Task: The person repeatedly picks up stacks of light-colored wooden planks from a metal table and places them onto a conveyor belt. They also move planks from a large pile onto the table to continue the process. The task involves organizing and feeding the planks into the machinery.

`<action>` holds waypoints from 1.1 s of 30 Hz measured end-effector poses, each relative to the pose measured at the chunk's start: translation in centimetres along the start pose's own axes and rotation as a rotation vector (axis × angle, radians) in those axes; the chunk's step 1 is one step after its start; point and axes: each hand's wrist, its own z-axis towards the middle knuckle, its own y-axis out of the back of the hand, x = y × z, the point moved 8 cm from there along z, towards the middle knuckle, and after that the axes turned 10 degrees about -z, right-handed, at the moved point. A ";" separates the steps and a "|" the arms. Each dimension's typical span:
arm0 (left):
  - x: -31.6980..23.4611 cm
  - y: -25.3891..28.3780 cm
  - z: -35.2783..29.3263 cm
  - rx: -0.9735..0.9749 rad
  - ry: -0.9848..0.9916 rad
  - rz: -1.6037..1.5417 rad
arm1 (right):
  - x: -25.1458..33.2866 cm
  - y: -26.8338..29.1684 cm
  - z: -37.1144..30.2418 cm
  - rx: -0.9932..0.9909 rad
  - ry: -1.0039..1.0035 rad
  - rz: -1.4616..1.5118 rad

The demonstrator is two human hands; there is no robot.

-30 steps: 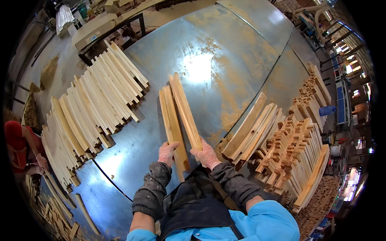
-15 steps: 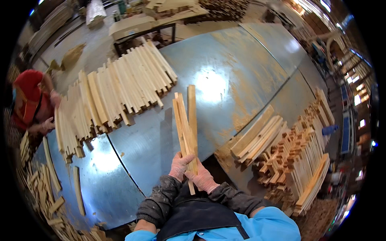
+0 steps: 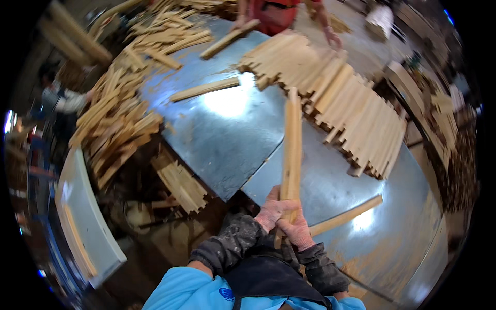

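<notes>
My left hand (image 3: 274, 208) and my right hand (image 3: 298, 230), both in pale pinkish gloves, are closed around wooden strips (image 3: 292, 150). They stand nearly upright in front of me, pressed together so that I cannot tell how many there are. The right hand grips lower than the left, and the lower ends show beneath it. On the metal table (image 3: 206, 142), a single wooden strip (image 3: 347, 216) lies to the right of my right hand. Beyond the held wood, a wide row of wooden strips (image 3: 369, 126) lies side by side.
Across the table a person in red (image 3: 271, 18) has hands near the row and a loose strip (image 3: 230, 39). Another strip (image 3: 204, 89) lies mid-table. Scrap wood (image 3: 119, 121) is heaped at left, near another person (image 3: 64, 101). A pale-topped surface (image 3: 88, 206) stands lower left.
My view has turned left, so the row and the person in red now appear farther right. Both hands still hold strips. One strip now lies apart, to the right of them.
</notes>
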 end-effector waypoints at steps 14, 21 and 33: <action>-5.4 40.4 -15.6 -0.852 -0.495 -0.460 | -7.4 -32.6 3.8 1.029 -0.001 -1.313; -4.7 66.3 -14.4 -0.905 -0.475 -0.233 | -20.7 -26.8 6.1 0.914 -0.417 -0.958; -2.6 78.9 -1.2 -0.799 0.089 0.361 | -22.1 -21.5 3.9 0.636 -0.951 -1.074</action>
